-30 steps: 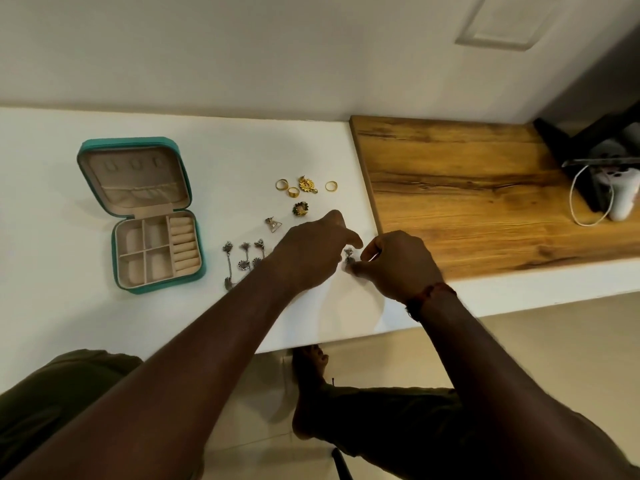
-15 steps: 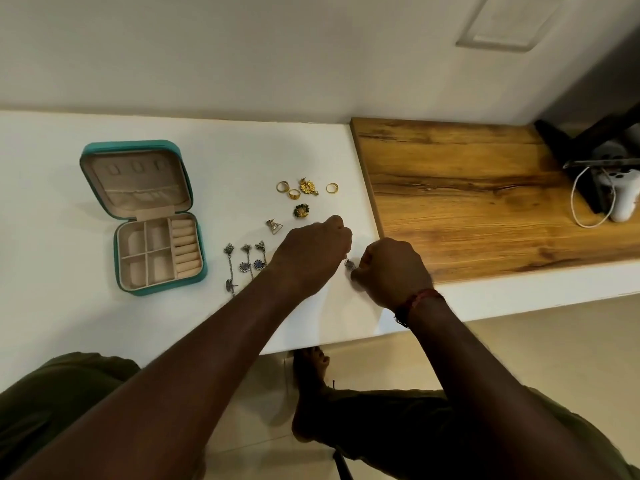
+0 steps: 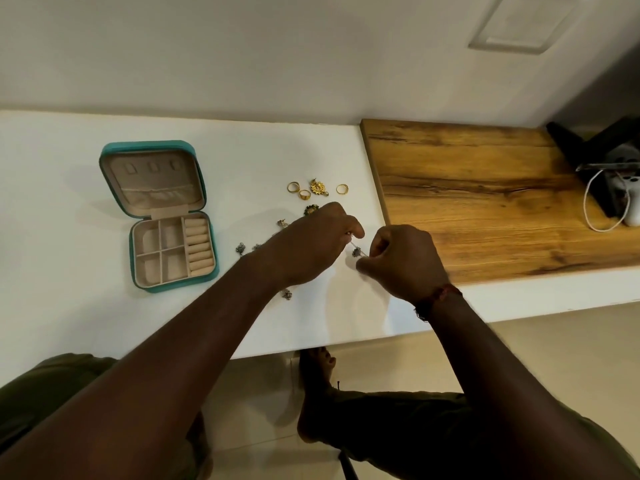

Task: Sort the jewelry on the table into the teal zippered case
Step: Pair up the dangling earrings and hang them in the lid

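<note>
Open teal case (image 3: 172,237) lies at the left of the white table (image 3: 69,202), gold rings (image 3: 293,187) lie loose to its right, and next the left hand (image 3: 311,245) and right hand (image 3: 405,261) each pinch one small silver earring (image 3: 356,252) between them.

The earring (image 3: 356,252) pinched between the fingers (image 3: 351,226) is dull grey silver. Just beyond the fingers lie yellow-gold rings (image 3: 293,187) and a gold pendant (image 3: 317,187) with a flower pattern. Well left of the fingers, the case (image 3: 145,146) is teal outside and beige inside. The bench (image 3: 69,209) is plain white. Right of the fingers, a board (image 3: 485,202) is honey brown with dark grain streaks. The wristband (image 3: 438,299) is reddish brown.
</note>
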